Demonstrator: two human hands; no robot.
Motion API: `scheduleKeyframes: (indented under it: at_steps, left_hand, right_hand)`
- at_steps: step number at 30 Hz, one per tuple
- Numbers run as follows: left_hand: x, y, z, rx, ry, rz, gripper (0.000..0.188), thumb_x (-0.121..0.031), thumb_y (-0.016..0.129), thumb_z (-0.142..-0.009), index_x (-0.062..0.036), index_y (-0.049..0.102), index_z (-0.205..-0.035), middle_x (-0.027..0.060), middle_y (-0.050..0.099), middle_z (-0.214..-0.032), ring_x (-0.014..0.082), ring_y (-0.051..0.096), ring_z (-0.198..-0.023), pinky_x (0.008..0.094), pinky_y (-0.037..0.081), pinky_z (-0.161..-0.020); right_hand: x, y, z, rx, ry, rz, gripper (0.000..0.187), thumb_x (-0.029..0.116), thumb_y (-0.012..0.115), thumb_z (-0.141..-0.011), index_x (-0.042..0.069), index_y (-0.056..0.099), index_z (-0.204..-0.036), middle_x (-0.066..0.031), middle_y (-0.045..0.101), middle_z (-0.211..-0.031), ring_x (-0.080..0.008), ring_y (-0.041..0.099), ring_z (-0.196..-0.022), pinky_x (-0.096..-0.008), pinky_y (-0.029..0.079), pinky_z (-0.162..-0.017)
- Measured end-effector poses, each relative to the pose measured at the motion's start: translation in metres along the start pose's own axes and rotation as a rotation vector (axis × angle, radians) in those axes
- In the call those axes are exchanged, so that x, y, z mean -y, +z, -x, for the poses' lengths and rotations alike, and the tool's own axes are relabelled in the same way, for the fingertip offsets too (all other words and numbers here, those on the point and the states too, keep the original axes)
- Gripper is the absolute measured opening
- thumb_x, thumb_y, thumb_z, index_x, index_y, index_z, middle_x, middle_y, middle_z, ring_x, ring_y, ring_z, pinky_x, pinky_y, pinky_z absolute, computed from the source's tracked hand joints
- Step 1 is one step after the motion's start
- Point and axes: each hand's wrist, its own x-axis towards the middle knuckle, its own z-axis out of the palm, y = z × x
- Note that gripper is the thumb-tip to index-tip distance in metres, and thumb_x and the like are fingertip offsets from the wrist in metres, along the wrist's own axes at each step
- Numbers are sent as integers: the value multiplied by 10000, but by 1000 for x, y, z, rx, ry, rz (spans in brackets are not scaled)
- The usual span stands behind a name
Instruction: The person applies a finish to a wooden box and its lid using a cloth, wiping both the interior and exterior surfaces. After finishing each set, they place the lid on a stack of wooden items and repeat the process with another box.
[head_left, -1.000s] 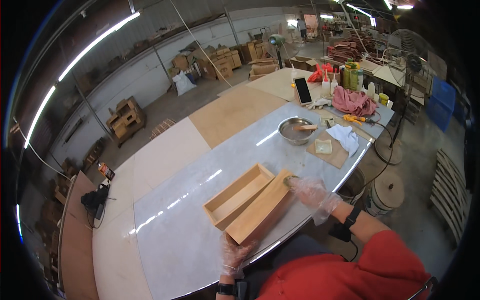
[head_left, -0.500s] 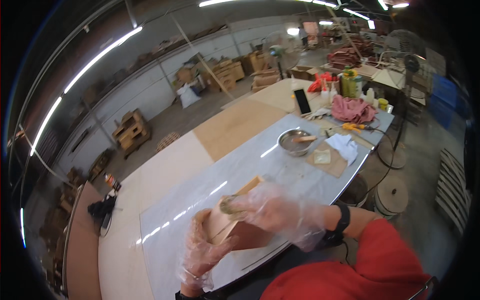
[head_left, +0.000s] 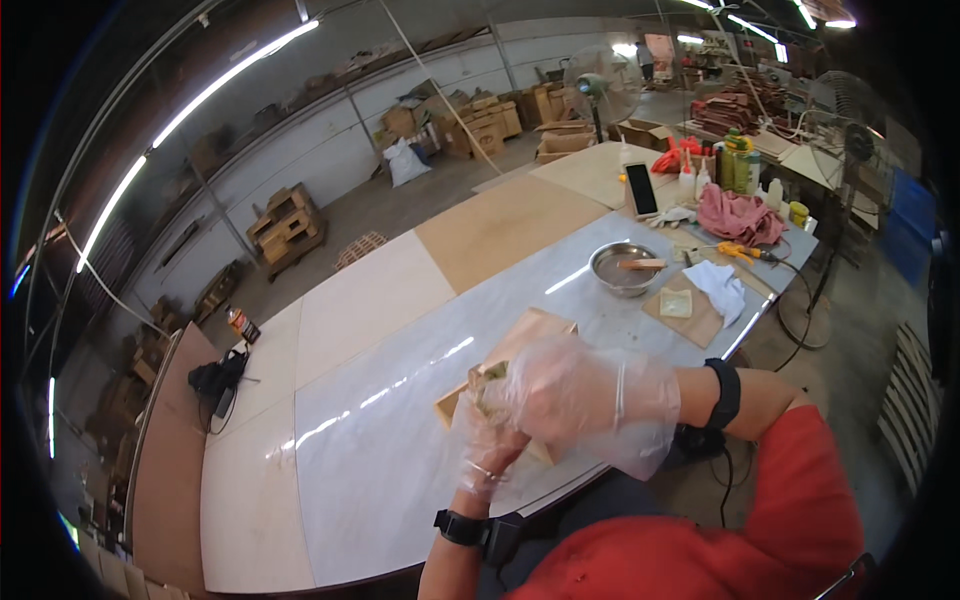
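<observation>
A pale wooden box (head_left: 530, 337) is tilted above the near edge of the sheet-covered table, partly hidden by my hands. My left hand (head_left: 482, 440), in a clear plastic glove, is closed around the near-left part of the box. In the same kind of glove, my right hand (head_left: 555, 388) lies over the box's near side, its fingers bunched around a small greenish pad (head_left: 492, 374). The two hands nearly meet there. The right fingertips are blurred and partly covered by the loose plastic.
Beyond the box stands a metal bowl (head_left: 625, 270) with a wooden-handled tool in it. A white cloth (head_left: 716, 290), a pink cloth (head_left: 740, 215), a propped phone (head_left: 641, 190) and several bottles (head_left: 738, 165) crowd the far right. A dark cable bundle (head_left: 218, 382) lies at left.
The box has turned and shifted right, showing another side. My left hand has moved right and up beside the right hand, which still holds the pad. The whole view has swung slightly.
</observation>
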Motion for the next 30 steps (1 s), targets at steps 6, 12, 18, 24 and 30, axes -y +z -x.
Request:
scheduleKeyframes:
  at_steps: [6,12,18,24,30]
  left_hand:
    - [-8,6,7,-22,-360,353,727,-328,837,-626,50,486,-1140,206,638,-1049,310,637,-962,384,506,-801]
    - [-6,-1,7,-21,-143,397,753,-362,837,-599,54,481,-1117,226,627,-1026,367,628,-916,424,503,-769]
    - [-11,0,9,4,-273,109,752,-355,827,-625,52,489,-1160,200,644,-988,320,636,-913,400,509,-767]
    - [-2,-5,6,22,-137,121,794,-417,807,-620,72,491,-1160,229,648,-942,386,638,-855,433,507,-709]
    - [-7,-3,4,72,-214,230,734,-345,796,-637,51,510,-1186,194,662,-999,351,639,-919,398,504,-778]
  right_hand:
    - [-56,-1,15,-70,279,-85,197,159,672,-659,62,654,-829,-129,662,-786,-307,673,-786,-399,538,-688]
    - [-25,-1,-16,56,91,-90,166,144,651,-714,49,641,-850,-141,656,-789,-323,661,-776,-388,537,-678]
    - [-58,17,-1,-38,31,0,174,183,602,-782,57,623,-900,-148,616,-800,-308,638,-710,-385,523,-665]
    - [-4,3,-8,-80,82,-181,176,126,636,-715,37,644,-867,-151,650,-760,-331,658,-718,-411,530,-664]
    - [-27,8,-21,49,-6,-32,134,119,593,-778,52,605,-893,-118,618,-786,-302,628,-704,-403,503,-615]
